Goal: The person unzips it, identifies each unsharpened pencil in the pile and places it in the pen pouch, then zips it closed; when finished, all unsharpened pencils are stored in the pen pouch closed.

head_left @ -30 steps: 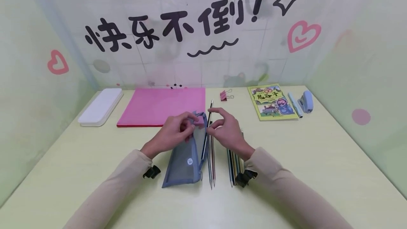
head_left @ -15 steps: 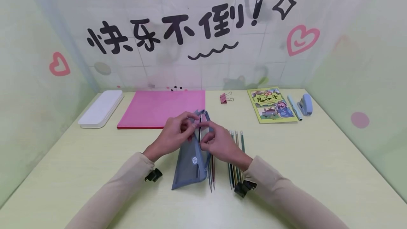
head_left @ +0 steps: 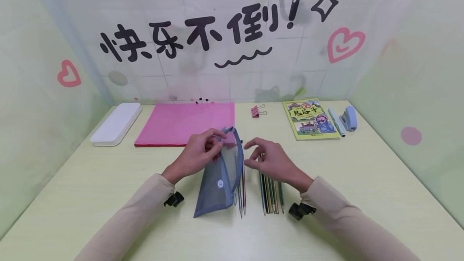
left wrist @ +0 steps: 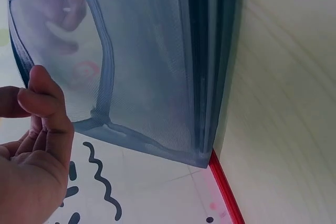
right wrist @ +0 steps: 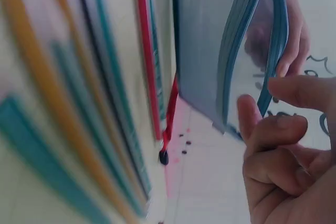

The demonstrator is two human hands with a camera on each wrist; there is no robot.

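A blue-grey mesh pencil case (head_left: 213, 186) stands tilted with its zipper side gaping. My left hand (head_left: 197, 152) pinches the rim near its top; in the left wrist view, thumb and fingers (left wrist: 44, 98) meet at that edge. Dark lengthwise shapes show through the mesh, but I cannot tell which lie inside. Just right of the case, my right hand (head_left: 273, 160) hovers with loosely bent fingers and nothing between them. Two pencils (head_left: 244, 196) lie close along the case's right side. Beneath the right hand lies a row of several striped pencils (head_left: 270, 196), their upper ends partly hidden.
A pink folder (head_left: 188, 122) lies behind the left hand, with a white case (head_left: 116, 124) at far left. Along the back right are a pink binder clip (head_left: 255, 111), a comic-style booklet (head_left: 311, 120), a light-blue pen (head_left: 337, 122) and a blue stapler (head_left: 349, 118).
The right hand carried a dark pencil leftward into the case's opening, let go of it, and drew back to the right. The left hand kept its grip on the rim.
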